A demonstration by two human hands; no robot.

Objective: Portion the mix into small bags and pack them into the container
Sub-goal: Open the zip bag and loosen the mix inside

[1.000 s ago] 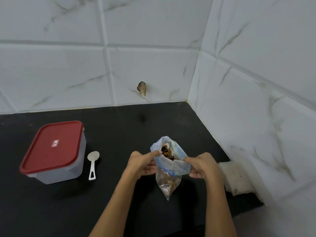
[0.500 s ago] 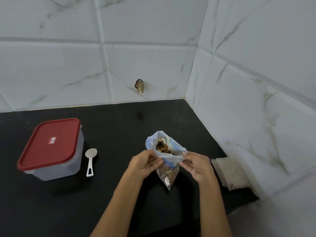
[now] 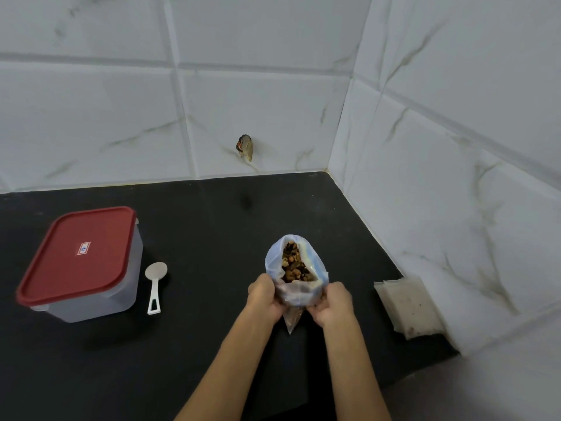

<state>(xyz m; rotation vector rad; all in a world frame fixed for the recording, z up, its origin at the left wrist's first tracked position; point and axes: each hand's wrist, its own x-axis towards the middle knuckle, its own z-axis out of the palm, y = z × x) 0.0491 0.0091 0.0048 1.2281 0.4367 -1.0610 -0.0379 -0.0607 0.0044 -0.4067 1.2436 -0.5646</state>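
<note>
- Early stage, as I read it: the mix (image 3: 294,265) sits in one big bag (image 3: 299,273) whose mouth is spread wide, and nothing visible has been portioned yet.
- The left hand (image 3: 264,296) and right hand (image 3: 332,302) each grip the big bag's near rim, fingers (image 3: 258,288) curled into the plastic on either side, with the bag between them and just beyond the knuckles.
- The big bag's long axis runs roughly toward and away from the person: its open mouth points up and away toward the back wall, while its narrow clear bottom corner (image 3: 292,322) points down toward the counter (image 3: 212,238) below the fingers. Whether that corner touches the counter I cannot tell.
- A flat stack of small bags (image 3: 408,308) lies well to the right of the right fingers, against the side wall, apparently unused.
- The spoon (image 3: 155,285) lies to the left of the left fingers, bowl away from the person, handle toward them, untouched.
- The container (image 3: 80,264) stands further left, just beside the spoon, with its red lid (image 3: 79,253) on; through the cloudy wall I cannot tell what is inside.
- Left to do, by my estimate: fill each small bag, open the container, and pack them in.
</note>
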